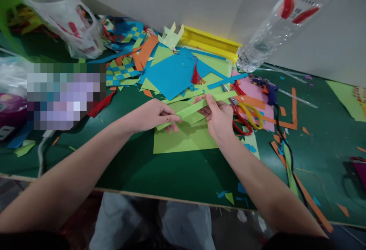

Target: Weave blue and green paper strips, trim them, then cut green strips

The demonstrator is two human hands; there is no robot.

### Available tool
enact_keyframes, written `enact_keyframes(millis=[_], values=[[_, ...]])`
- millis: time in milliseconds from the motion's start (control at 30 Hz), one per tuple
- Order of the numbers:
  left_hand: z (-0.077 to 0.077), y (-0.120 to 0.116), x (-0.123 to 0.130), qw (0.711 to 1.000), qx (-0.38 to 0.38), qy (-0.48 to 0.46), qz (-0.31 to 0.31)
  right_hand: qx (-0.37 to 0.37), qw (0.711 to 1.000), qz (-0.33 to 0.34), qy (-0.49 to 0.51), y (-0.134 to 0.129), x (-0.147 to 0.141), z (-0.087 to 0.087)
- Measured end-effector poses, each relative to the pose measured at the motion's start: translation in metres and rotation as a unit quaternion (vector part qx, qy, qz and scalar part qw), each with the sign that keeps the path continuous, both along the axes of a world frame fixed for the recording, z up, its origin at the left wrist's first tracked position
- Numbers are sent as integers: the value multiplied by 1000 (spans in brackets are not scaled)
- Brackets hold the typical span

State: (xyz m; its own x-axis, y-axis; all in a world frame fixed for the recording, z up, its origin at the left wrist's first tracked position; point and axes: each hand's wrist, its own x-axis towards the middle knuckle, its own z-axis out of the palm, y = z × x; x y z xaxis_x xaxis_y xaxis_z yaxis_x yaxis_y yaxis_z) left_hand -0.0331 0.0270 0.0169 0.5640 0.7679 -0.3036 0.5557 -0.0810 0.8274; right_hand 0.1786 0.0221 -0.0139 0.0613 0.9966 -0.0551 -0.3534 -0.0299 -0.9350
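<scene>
Holding: both hands pinch one long light-green paper strip (194, 109) just above the counter (143, 166), over a light-green sheet (185, 139).
Left hand: the left hand (154, 115) has its fingers (171, 119) closed on the strip's lower end, thumb on top, fingertips curled under it.
Strip: it runs slanting up from the left fingers, past the right fingers, toward the scissors; it looks folded lengthwise, though I cannot tell for sure.
Right hand: the right hand (219, 118) has its fingers (210, 103) closed on the strip's middle, thumb pressing from above.
Risk, strip: thin paper held at two points could crease off-line or tear if the hands pull apart or twist unevenly.
Risk, scissors: the red-and-yellow scissors (246, 116) lie just beside the right fingers, blades pointing toward the strip; a sideways sweep could knock them or nick the paper.
Risk, glue gun: the blue glue gun (268, 91) lies beyond the scissors, its dark cord (286, 147) trailing past the right forearm, so the arm could snag it.
Risk, bottle: the clear plastic bottle (274, 25) leans above the right fingers and might topple onto the papers.
Hidden: a blurred-out patch covers whatever lies far left of the left fingers; the strip's underside and the fingertips beneath it are out of sight; the bottle's top is cut off.
</scene>
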Motion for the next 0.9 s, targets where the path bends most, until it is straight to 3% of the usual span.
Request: enact_keyframes(millis=[433,900], values=[[1,6,-12,999,-19,-17,25,-5,1000,10,5,0,2,0],[3,11,-16,999,-34,17,-22,4,994,-107,-7,9,8,-1]])
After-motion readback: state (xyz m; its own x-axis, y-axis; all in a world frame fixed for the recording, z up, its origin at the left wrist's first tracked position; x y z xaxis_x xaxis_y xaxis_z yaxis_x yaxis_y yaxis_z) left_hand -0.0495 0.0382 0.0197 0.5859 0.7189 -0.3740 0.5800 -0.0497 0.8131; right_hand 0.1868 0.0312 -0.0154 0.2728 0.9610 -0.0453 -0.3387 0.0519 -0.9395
